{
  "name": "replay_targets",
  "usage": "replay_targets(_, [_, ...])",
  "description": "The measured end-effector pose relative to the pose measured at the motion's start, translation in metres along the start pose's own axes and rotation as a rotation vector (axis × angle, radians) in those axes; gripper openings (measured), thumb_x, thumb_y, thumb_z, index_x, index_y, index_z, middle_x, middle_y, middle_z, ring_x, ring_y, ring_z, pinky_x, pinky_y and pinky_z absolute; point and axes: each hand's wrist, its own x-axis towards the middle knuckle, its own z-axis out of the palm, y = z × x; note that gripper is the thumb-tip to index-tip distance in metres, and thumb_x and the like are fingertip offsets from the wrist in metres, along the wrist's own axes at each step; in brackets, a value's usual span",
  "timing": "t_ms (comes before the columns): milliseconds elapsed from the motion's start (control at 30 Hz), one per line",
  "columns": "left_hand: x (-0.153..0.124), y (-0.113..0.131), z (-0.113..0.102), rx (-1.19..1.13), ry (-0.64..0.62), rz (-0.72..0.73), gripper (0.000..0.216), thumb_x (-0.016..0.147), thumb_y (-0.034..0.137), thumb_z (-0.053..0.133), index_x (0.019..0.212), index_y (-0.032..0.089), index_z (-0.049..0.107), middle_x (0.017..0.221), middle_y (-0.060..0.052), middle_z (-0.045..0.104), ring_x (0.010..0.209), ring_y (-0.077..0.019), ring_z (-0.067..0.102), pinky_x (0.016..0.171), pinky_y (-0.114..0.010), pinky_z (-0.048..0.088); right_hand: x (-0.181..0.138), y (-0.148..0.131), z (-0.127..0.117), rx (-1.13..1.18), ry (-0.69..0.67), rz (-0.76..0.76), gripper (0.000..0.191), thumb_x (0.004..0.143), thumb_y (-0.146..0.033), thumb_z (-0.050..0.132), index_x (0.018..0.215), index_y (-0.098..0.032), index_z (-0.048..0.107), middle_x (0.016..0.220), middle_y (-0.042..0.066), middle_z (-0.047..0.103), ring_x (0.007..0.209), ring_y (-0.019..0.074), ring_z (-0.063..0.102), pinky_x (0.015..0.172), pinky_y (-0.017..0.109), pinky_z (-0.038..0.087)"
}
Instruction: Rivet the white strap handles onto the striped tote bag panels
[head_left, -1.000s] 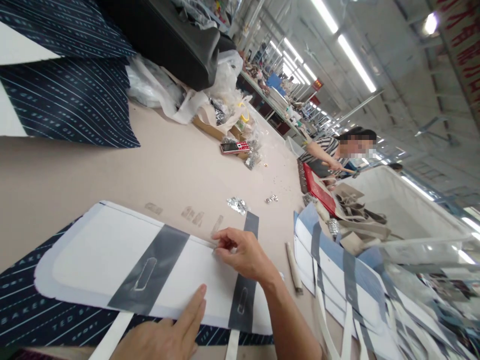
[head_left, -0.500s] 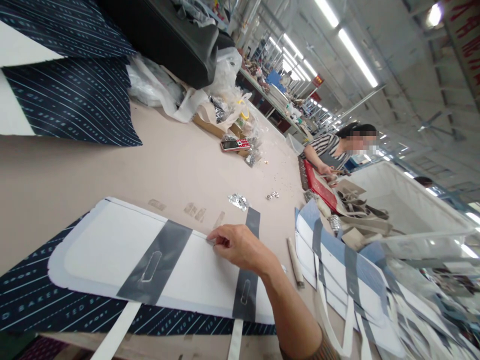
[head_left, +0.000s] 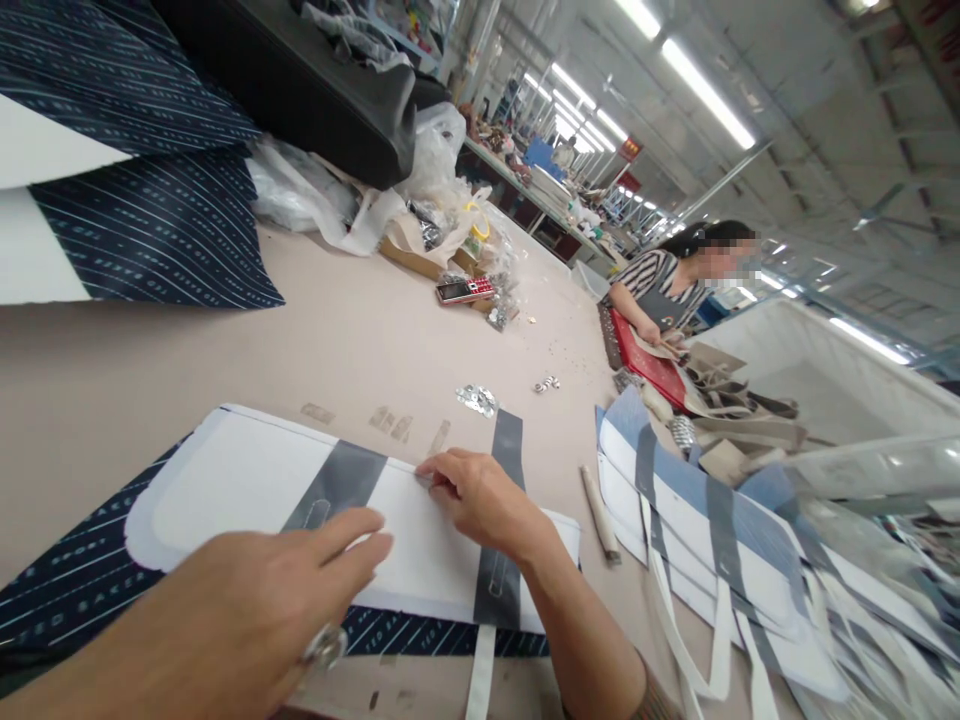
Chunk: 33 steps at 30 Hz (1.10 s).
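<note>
WHITE PANEL ON NAVY PRINT FABRIC, R HAND AT TOP EDGE

Item: flat white round-cornered panel [head_left: 420, 560], lying on navy white-striped printed fabric [head_left: 82, 570], on beige worktable [head_left: 360, 345]. 2 flat dark-grey strips [head_left: 510, 450] cross it.

R hand [head_left: 480, 500]: thumb & index pinched at panel's top edge, betw. strips; small part in fingertips, if any, hidden.

L hand [head_left: 262, 590]: over panel's L half, 2 fingers extended; grip can't be told, underside hidden. Shiny silvery item [head_left: 328, 645] by palm, ring or fitting unclear.

Step (judged): edge work at mid-top, prob. fixing a spot. Next move prob. calls for steady R pinch, L fingers bracing panel vs. slipping.

Nearby: loose pile of silver metal pieces [head_left: 476, 400], beyond top edge.

Writing: fabric reads "TED", "BAKER"; other words faint. Red-and-black keypad phone [head_left: 465, 290]: no brand legible. Red hanging sign [head_left: 631, 148]: too small to read.
</note>
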Motion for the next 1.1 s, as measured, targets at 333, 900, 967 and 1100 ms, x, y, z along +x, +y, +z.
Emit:
replay_targets(333, [0.063,0.003,0.030,0.208,-0.011,0.172,0.062,0.087,-0.004,0.043,0.144,0.018,0.055,0.137,-0.014,0.067,0.079,-0.0195,0.075,0.062,-0.030,0.059,-0.009,0.025,0.022,0.248,0.200,-0.037,0.037,0.085,0.000,0.059,0.113,-0.020,0.074,0.095,0.004,0.074,0.089,0.0170,0.068,0.086,0.029,0.053])
replay_targets(900, [0.061,0.001,0.043,0.190,-0.049,0.145,0.073,0.081,-0.006,0.044,0.149,0.019,0.052,0.155,-0.013,0.051,0.091,-0.0242,0.075,0.069,-0.036,0.065,-0.020,0.035,0.023,0.414,0.313,-0.010,0.030,0.090,-0.012,0.062,0.116,-0.024,0.073,0.101,0.004,0.076,0.090,0.0176,0.070,0.086,0.031,0.054])
replay_targets(967, [0.060,0.000,0.046,0.165,-0.048,0.149,0.075,0.080,-0.007,0.044,0.150,0.021,0.051,0.159,-0.011,0.046,0.092,-0.0237,0.075,0.071,-0.036,0.065,-0.032,0.049,0.009,0.419,0.453,0.104,0.027,0.091,-0.020,0.063,0.117,-0.024,0.072,0.104,0.005,0.076,0.090,0.0187,0.070,0.087,0.033,0.055])
replay_targets(1100, [0.059,-0.002,0.049,0.135,-0.062,0.139,0.081,0.075,-0.010,0.042,0.150,0.021,0.051,0.161,-0.010,0.041,0.091,-0.0232,0.075,0.072,-0.036,0.065,-0.082,0.105,-0.012,0.006,0.781,0.492,0.033,0.091,-0.036,0.058,0.116,-0.020,0.071,0.115,0.014,0.074,0.104,0.0292,0.067,0.097,0.049,0.051])
